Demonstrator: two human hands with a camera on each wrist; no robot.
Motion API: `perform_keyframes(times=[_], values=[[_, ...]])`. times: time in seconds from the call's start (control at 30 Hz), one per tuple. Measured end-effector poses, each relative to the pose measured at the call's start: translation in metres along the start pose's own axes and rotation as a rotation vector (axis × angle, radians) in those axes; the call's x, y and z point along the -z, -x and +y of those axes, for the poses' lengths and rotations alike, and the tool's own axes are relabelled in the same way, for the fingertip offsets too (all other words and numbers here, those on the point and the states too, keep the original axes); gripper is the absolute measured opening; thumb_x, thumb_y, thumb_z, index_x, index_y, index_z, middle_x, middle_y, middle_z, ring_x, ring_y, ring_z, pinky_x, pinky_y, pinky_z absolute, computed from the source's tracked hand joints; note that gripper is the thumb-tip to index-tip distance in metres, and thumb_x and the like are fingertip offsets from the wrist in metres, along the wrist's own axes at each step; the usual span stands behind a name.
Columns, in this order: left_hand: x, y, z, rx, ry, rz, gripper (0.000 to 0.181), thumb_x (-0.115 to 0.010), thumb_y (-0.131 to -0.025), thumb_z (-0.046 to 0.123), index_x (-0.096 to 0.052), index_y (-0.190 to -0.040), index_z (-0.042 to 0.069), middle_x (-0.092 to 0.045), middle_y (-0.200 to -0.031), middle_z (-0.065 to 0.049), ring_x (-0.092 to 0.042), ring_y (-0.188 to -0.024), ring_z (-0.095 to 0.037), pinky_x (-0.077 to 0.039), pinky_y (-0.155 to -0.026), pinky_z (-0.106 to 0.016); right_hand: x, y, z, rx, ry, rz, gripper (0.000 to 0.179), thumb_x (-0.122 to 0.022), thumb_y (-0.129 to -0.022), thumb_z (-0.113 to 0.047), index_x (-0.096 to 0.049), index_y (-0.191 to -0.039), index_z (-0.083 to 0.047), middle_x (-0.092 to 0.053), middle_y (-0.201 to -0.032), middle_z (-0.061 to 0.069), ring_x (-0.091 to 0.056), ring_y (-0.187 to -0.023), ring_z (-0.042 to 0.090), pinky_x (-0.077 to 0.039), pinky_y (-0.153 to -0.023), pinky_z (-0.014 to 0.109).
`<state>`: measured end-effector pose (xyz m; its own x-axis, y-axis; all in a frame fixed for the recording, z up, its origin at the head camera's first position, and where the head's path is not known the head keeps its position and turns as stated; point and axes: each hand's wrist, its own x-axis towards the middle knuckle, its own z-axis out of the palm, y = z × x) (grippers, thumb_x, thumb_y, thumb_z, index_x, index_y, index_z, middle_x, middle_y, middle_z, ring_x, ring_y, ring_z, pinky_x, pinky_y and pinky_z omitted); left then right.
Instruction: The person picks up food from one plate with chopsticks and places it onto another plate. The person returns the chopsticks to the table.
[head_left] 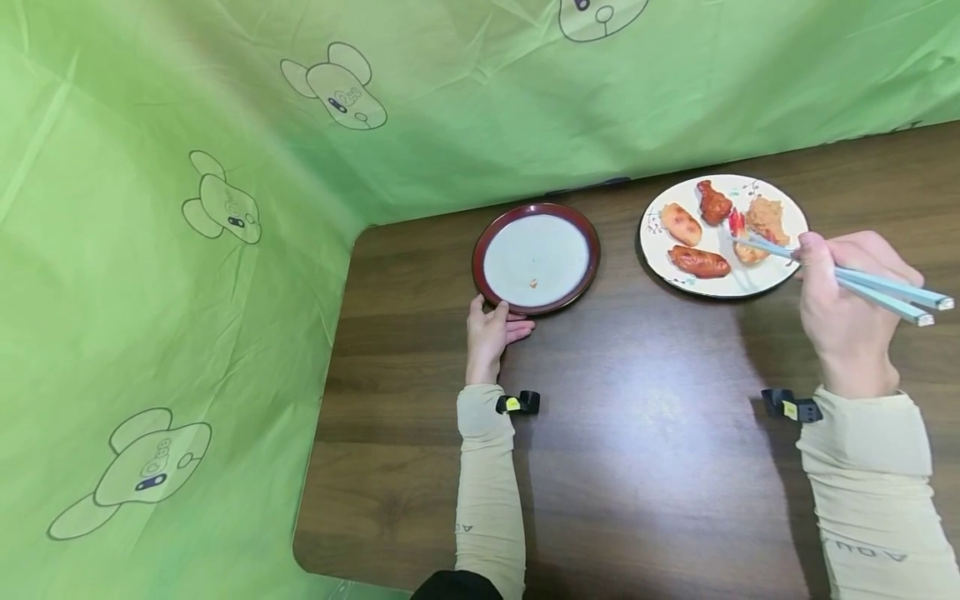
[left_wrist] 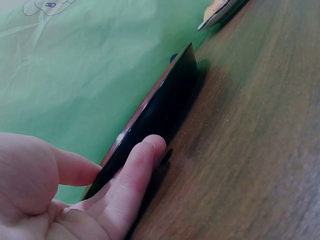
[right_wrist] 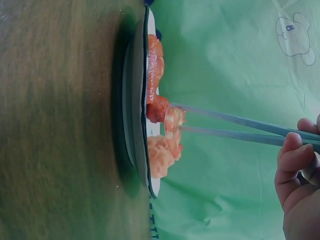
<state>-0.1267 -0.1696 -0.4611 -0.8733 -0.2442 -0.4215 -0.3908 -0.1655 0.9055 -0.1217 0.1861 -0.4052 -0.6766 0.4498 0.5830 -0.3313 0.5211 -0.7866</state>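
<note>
Chopsticks (head_left: 892,288) held in right hand (head_left: 855,321), tips at shrimp-like piece (right_wrist: 173,131) on white plate (head_left: 738,281); left hand (head_left: 491,335) pinches red-rimmed plate (head_left: 536,246) (small crumb (head_left: 533,283) inside).

Green cloth (head_left: 480,125), creased, hanging behind and to the left of the table (head_left: 397,433); cartoon animal heads (head_left: 341,93), four, outlined on the cloth, one cropped by the head view's top edge; tabletop brown, wood-grained, corners rounded, pale glare (head_left: 652,408) near its middle.
</note>
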Motion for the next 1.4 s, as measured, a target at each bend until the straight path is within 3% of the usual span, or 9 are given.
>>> perform_keyframes(times=[0.73,1.13,1.4], values=[[-0.002,-0.003,0.005,-0.003,0.016,-0.002,0.064,-0.043,-0.101,0.008,-0.007,-0.154,0.007,-0.067,-0.102,-0.030,-0.071,-0.064,-0.020,-0.063,-0.068,-0.034,-0.017,0.007,-0.014,0.031,-0.201,0.028,0.034,-0.068,-0.083,-0.010,-0.066,-0.062,0.016,-0.061,-0.072,-0.026,-0.051,-0.065,-0.010,-0.035,-0.061,0.006],[-0.002,-0.003,0.002,-0.008,0.011,-0.006,0.062,-0.042,-0.101,0.008,-0.009,-0.153,0.006,-0.067,-0.101,-0.029,-0.070,-0.062,-0.018,-0.063,-0.065,-0.031,-0.033,0.018,-0.040,0.065,-0.290,-0.012,0.032,-0.065,-0.082,-0.003,-0.060,-0.061,0.021,-0.058,-0.072,-0.025,-0.049,-0.065,-0.009,-0.035,-0.061,0.006],[0.001,-0.003,0.001,-0.017,-0.012,-0.010,0.062,-0.043,-0.101,0.009,-0.009,-0.153,0.005,-0.068,-0.098,-0.029,-0.070,-0.062,-0.019,-0.063,-0.066,-0.033,-0.051,0.028,-0.045,0.137,-0.293,-0.092,0.028,-0.066,-0.082,-0.005,-0.065,-0.062,0.015,-0.059,-0.074,-0.022,-0.051,-0.072,-0.012,-0.038,-0.067,0.005]])
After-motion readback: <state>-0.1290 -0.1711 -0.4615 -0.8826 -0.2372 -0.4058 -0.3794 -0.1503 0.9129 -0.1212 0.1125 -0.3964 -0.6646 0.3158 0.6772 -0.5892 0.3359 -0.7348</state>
